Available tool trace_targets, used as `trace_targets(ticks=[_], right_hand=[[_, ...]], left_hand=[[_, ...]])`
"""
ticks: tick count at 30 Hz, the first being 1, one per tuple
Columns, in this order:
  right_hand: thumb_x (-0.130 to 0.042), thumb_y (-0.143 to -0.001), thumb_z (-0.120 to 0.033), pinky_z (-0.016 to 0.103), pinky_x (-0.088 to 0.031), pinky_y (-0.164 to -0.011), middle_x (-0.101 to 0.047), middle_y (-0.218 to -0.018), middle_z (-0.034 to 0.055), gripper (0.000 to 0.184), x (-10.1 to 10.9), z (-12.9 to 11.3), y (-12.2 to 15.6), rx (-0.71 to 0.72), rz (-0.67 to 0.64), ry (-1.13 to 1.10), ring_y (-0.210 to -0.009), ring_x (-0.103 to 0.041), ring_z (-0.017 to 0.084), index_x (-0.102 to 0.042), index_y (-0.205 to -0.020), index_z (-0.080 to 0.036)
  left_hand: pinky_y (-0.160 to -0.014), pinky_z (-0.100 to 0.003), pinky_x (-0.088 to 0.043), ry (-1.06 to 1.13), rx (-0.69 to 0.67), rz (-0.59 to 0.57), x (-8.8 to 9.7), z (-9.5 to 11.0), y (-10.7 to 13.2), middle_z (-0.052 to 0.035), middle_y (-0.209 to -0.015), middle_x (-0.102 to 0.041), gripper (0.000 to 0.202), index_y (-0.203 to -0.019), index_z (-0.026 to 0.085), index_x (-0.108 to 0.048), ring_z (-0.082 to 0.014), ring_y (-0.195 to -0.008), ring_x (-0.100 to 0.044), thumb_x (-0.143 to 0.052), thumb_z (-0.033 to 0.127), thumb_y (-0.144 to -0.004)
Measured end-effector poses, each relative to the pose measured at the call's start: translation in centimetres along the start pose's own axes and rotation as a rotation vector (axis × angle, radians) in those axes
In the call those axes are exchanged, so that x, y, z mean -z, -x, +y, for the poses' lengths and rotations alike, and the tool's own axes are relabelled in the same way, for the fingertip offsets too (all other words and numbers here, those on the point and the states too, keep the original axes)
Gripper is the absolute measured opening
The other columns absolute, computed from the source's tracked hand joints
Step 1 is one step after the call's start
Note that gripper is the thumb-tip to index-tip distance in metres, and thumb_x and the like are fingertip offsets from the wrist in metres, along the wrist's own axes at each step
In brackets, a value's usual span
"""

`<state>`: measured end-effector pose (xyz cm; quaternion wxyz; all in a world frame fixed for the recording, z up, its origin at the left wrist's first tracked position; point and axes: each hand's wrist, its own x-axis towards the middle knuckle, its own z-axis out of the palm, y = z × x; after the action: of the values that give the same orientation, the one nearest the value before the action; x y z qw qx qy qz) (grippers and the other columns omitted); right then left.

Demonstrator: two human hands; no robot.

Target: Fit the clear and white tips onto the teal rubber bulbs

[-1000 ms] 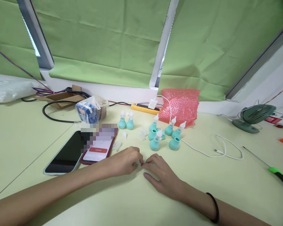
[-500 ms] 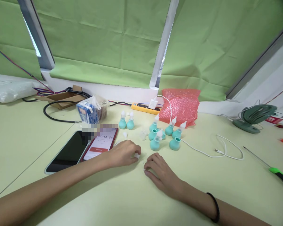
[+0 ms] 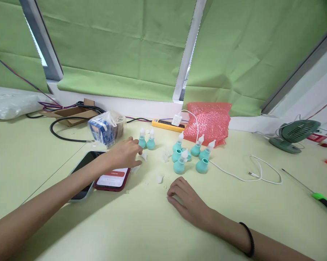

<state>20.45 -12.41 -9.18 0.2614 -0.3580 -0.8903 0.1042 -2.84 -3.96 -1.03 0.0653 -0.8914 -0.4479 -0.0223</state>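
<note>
My left hand (image 3: 126, 153) hovers over the phone with the lit screen (image 3: 113, 180), thumb and fingers apart and nothing between them. Just beyond its fingertips lies a white translucent nozzle tip (image 3: 144, 156). Another white tip (image 3: 159, 179) rests on the table between my hands. My right hand (image 3: 186, 199) stays low on the table, thumb and forefinger pinched on a tiny white piece (image 3: 167, 196) that barely shows. Past it stand several turquoise squeeze bulbs (image 3: 179, 166), some fitted with clear nozzles, others with bare openings like this bulb (image 3: 201, 166). Two capped bulbs (image 3: 150, 143) stand farther left.
Small clear parts (image 3: 166, 155) lie in a heap mid-table. Behind are a yellow power strip (image 3: 167, 125), pink bubble wrap (image 3: 208, 123) and a bagged blue package (image 3: 105, 128). To the right are a white cable (image 3: 234, 175), a screwdriver (image 3: 318, 197) and a green fan (image 3: 296, 132).
My left hand has let go of a white tip, leaving it on the table, and moved left and away from me, its fingers opening. My right hand has barely moved.
</note>
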Motion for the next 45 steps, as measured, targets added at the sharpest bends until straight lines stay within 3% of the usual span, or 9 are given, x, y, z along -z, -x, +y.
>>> trace_targets(ticks=[6, 10, 14, 20, 25, 29, 32, 40, 45], right_hand=[[-0.042, -0.081, -0.012, 0.033, -0.042, -0.067, -0.051, -0.078, 0.0047, 0.008, -0.1, 0.0, 0.0, 0.015, 0.013, -0.013, -0.077, -0.044, 0.018, -0.046, -0.08, -0.018], [-0.043, -0.08, -0.011, 0.033, -0.042, -0.067, -0.051, -0.078, 0.0052, 0.008, -0.2, 0.1, 0.1, 0.02, 0.014, -0.028, -0.077, -0.043, 0.018, -0.047, -0.08, -0.018], [-0.044, -0.08, -0.01, 0.033, -0.042, -0.066, -0.051, -0.078, 0.0053, 0.008, -0.1, 0.1, 0.0, 0.017, 0.025, -0.055, -0.077, -0.043, 0.018, -0.047, -0.08, -0.018], [-0.044, -0.079, -0.012, 0.032, -0.042, -0.065, -0.051, -0.076, 0.0041, 0.008, 0.2, 0.1, -0.2, -0.052, 0.137, -0.168, -0.076, -0.046, 0.018, -0.047, -0.08, -0.019], [-0.045, -0.08, -0.019, 0.029, -0.042, -0.062, -0.051, -0.073, 0.003, 0.006, 0.5, 0.4, -0.3, -0.214, 0.264, -0.336, -0.07, -0.048, 0.016, -0.049, -0.076, -0.019], [-0.047, -0.08, -0.026, 0.025, -0.043, -0.063, -0.051, -0.073, 0.0019, 0.01, 0.6, 0.7, -0.5, -0.362, 0.336, -0.516, -0.07, -0.05, 0.014, -0.05, -0.073, -0.018], [-0.048, -0.079, -0.029, 0.024, -0.043, -0.061, -0.051, -0.071, 0.0014, 0.013, 0.5, 1.0, -0.6, -0.435, 0.285, -0.596, -0.067, -0.05, 0.013, -0.051, -0.073, -0.018], [-0.049, -0.077, -0.027, 0.025, -0.042, -0.063, -0.053, -0.069, 0.0006, 0.012, 0.4, 1.2, -0.7, -0.419, 0.167, -0.528, -0.065, -0.049, 0.013, -0.056, -0.073, -0.018], [-0.05, -0.076, -0.026, 0.024, -0.042, -0.061, -0.054, -0.067, 0.0003, 0.012, 0.4, 1.3, -0.8, -0.449, 0.15, -0.547, -0.063, -0.049, 0.013, -0.056, -0.072, -0.017]], left_hand=[[-0.063, -0.033, -0.039, -0.05, 0.003, -0.093, -1.0, 1.2, 0.1, -0.0101, -0.073, -0.056, 0.025, -0.057, 0.014, -0.057, -0.0269, -0.082, -0.049, -0.057, 0.037, -0.066], [-0.064, -0.035, -0.039, -0.049, 0.006, -0.101, -2.1, 2.0, -0.1, -0.0092, -0.071, -0.057, 0.018, -0.06, 0.014, -0.057, -0.0271, -0.079, -0.052, -0.06, 0.032, -0.061], [-0.058, -0.028, -0.039, -0.014, 0.017, -0.104, -1.8, 2.8, 0.0, -0.0055, -0.066, -0.058, 0.018, -0.067, 0.016, -0.059, -0.021, -0.067, -0.055, -0.057, 0.034, -0.064], [-0.047, -0.019, -0.034, 0.411, -0.082, -0.107, 0.3, 4.5, 0.9, 0.0021, -0.06, -0.057, 0.015, -0.075, 0.018, -0.055, -0.013, -0.057, -0.052, -0.055, 0.029, -0.065], [-0.05, -0.016, -0.037, 0.699, -0.201, -0.15, -1.1, 6.0, 1.1, 0.0029, -0.064, -0.056, 0.01, -0.072, 0.016, -0.054, -0.0092, -0.057, -0.052, -0.056, 0.015, -0.062], [-0.049, -0.016, -0.037, 0.773, -0.111, -0.084, -3.4, 7.3, 0.9, 0.0015, -0.062, -0.056, 0.009, -0.073, 0.014, -0.057, -0.0086, -0.052, -0.05, -0.056, 0.016, -0.064], [-0.053, -0.018, -0.039, 0.757, -0.1, -0.006, -4.2, 7.9, 1.0, -0.0016, -0.07, -0.059, 0.01, -0.075, 0.013, -0.059, -0.01, -0.057, -0.053, -0.054, 0.016, -0.066], [-0.056, -0.019, -0.039, 0.722, -0.05, 0.081, -5.5, 8.1, 1.1, -0.0007, -0.068, -0.06, 0.017, -0.084, 0.014, -0.057, -0.0114, -0.058, -0.053, -0.055, 0.014, -0.067], [-0.056, -0.018, -0.038, 0.699, -0.132, 0.156, -5.5, 8.2, 1.0, -0.001, -0.07, -0.059, 0.014, -0.078, 0.014, -0.058, -0.0115, -0.063, -0.053, -0.056, 0.008, -0.066]])
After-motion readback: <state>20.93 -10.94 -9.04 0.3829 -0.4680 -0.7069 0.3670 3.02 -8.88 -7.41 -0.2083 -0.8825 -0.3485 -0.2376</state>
